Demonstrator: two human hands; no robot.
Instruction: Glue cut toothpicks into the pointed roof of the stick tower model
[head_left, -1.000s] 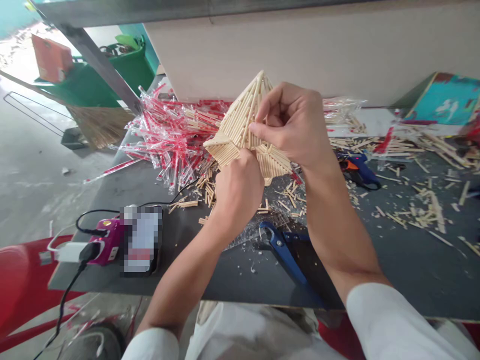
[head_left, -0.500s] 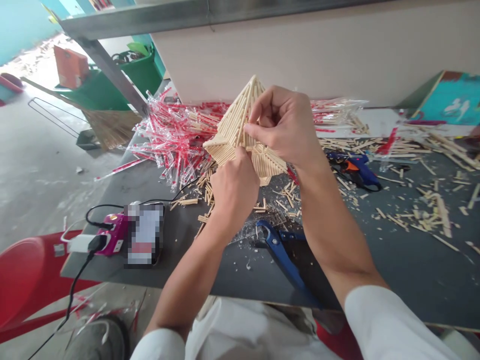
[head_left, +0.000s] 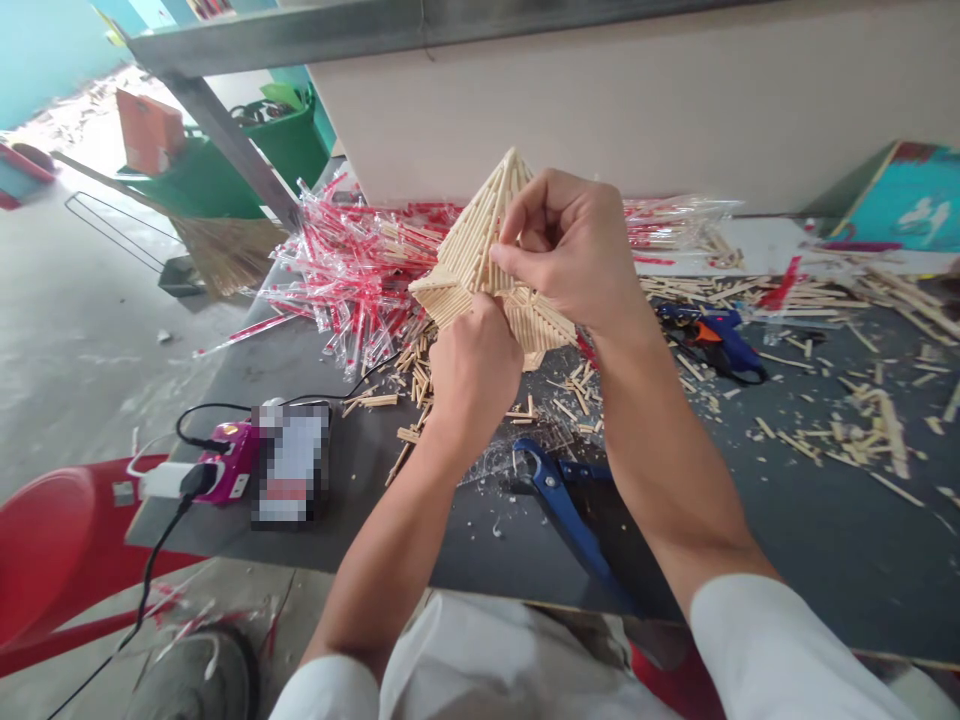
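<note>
A star-shaped model [head_left: 478,225] built of thin pale wooden sticks is held up above the table, its tall point upward. My left hand [head_left: 480,355] is closed on the model's lower middle, and its fingertips are partly hidden. At the right face of the tall point, my right hand [head_left: 574,245] pinches with thumb and forefinger against the sticks. Whatever lies between those fingertips is too small to make out. Below the hands, a blue-handled cutter [head_left: 562,510] lies on the dark table [head_left: 510,555] among cut stick pieces [head_left: 420,375].
Red-and-clear plastic wrappers [head_left: 360,265] are heaped behind the model. A blue glue gun [head_left: 724,340] lies at right among scattered sticks [head_left: 874,425]. Left, a phone [head_left: 292,465] sits beside a purple power adapter [head_left: 234,460] with cables. A red chair [head_left: 60,540] stands at the table's left edge.
My left hand has shifted slightly to the right and up against the model. The right hand keeps its pinch at the same spot. The view has moved a little.
</note>
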